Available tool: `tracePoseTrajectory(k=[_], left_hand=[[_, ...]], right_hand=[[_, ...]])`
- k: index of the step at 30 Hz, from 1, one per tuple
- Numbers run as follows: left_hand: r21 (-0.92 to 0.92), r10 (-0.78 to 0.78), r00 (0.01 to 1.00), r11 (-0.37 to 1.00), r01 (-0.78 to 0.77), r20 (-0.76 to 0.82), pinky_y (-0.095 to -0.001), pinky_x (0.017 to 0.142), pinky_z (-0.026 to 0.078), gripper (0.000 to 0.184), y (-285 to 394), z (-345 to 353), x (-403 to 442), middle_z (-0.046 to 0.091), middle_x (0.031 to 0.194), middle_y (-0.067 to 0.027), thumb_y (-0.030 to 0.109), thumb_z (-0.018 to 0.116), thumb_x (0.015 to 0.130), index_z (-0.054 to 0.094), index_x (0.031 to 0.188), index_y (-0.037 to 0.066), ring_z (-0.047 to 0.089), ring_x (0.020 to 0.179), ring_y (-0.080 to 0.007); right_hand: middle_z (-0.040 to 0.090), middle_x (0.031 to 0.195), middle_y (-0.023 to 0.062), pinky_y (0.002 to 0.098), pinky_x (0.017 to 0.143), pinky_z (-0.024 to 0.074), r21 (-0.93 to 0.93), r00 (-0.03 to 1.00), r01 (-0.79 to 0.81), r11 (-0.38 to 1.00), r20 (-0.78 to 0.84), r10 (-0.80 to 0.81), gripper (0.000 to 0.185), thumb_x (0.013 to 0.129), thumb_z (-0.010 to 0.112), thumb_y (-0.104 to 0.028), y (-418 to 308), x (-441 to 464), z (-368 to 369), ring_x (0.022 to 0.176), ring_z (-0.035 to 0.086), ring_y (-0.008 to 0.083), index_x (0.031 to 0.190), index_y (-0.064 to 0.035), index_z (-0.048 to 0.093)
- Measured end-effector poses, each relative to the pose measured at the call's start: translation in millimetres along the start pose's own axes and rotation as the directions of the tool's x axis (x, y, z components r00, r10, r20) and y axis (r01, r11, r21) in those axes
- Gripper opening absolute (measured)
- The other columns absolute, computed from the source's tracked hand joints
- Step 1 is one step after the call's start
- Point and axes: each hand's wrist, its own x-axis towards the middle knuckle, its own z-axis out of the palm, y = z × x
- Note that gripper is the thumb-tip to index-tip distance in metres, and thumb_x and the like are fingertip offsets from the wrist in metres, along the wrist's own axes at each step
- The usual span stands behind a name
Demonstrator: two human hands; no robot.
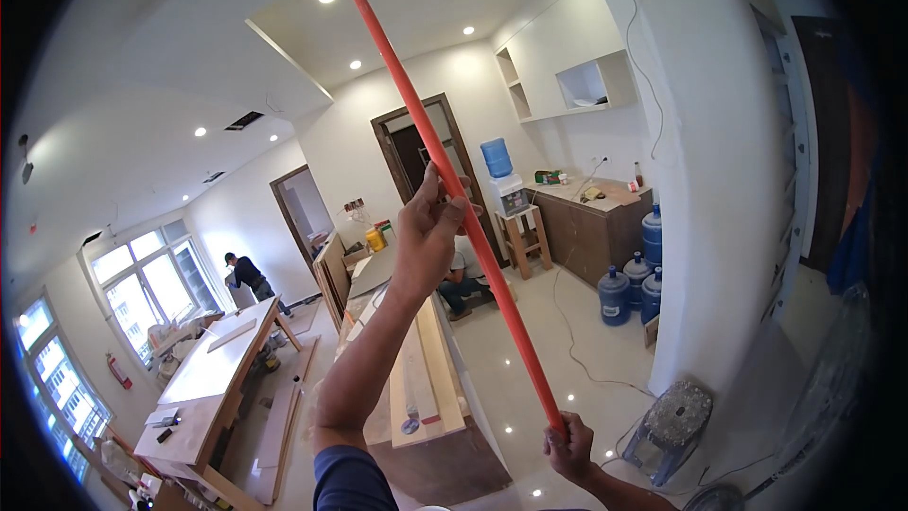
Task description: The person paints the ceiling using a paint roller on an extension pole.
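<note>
A long red-orange pole [400,83] slants up across the view, its yellowish upper end near the ceiling at the top. My left hand [432,232] is raised and grips the pole near its middle, fingers and thumb around it. Lower down, my right hand [569,447] is closed round the pole's bottom end. What the pole's top end touches, if anything, I cannot tell.
A workbench with boards [426,360] stands below my left arm. At left is a long wooden table [203,369]; a person [248,274] bends beyond it. Another person crouches behind the bench. A spattered stool [673,421], blue water jugs [615,298] and cables lie to the right.
</note>
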Motion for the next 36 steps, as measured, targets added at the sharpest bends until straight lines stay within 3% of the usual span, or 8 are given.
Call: tracePoseTrajectory(k=[5,12,23,26,36], left_hand=[[0.02,0.018,0.999,1.0,-0.017,-0.051,-0.0323,0.074,0.063,0.063,4,4,-4,0.063,0.127,-0.0194,0.009,0.057,0.101,0.031,0.157,-0.004,0.071,0.094,-0.0218],[-0.032,0.012,0.998,0.999,-0.014,-0.069,-0.0331,0.075,0.063,0.061,8,5,-12,0.064,0.127,-0.0196,0.008,0.056,0.102,0.032,0.157,-0.002,0.071,0.095,-0.0216],[-0.028,0.012,0.995,0.999,-0.015,-0.104,-0.03,0.073,0.061,0.059,-6,5,-23,0.065,0.125,-0.0156,0.009,0.054,0.103,0.034,0.158,0.0,0.071,0.091,-0.0194],[-0.05,0.005,0.994,0.999,-0.01,-0.11,-0.0282,0.071,0.061,0.062,-13,-5,-16,0.064,0.129,-0.0157,0.006,0.054,0.105,0.025,0.159,-0.003,0.07,0.092,-0.0175],[-0.014,-0.012,0.99,1.0,0.01,-0.144,-0.0294,0.073,0.059,0.059,-43,-38,16,0.065,0.124,-0.0145,0.004,0.052,0.102,0.033,0.157,-0.002,0.07,0.09,-0.0174]], right_hand=[[0.06,0.066,0.0039,0.0261,0.048,0.0497,0.033,0.998,-0.056,0.998,0.027,0.055,0.024,0.103,0.064,-0.017,-11,-6,-4,0.052,0.061,0.0098,0.114,0.0015,0.055],[0.061,0.068,0.0044,0.0264,0.049,0.0506,0.061,0.997,-0.068,0.996,0.047,0.065,0.024,0.103,0.064,-0.016,-15,-13,-2,0.053,0.061,0.0096,0.115,0.0019,0.054],[0.062,0.068,0.0055,0.0279,0.049,0.0517,0.039,0.996,-0.061,0.997,0.062,0.059,0.026,0.102,0.065,-0.017,-3,-19,1,0.053,0.062,0.0113,0.117,0.0014,0.054],[0.062,0.068,0.0056,0.028,0.049,0.0517,0.033,0.996,-0.058,0.998,0.062,0.056,0.026,0.103,0.064,-0.018,-1,-11,9,0.053,0.063,0.0118,0.117,0.0011,0.054],[0.062,0.067,0.0054,0.0287,0.049,0.0511,-0.01,0.996,-0.055,0.998,0.072,0.055,0.025,0.103,0.064,-0.018,3,25,41,0.053,0.064,0.0123,0.117,0.0014,0.055]])
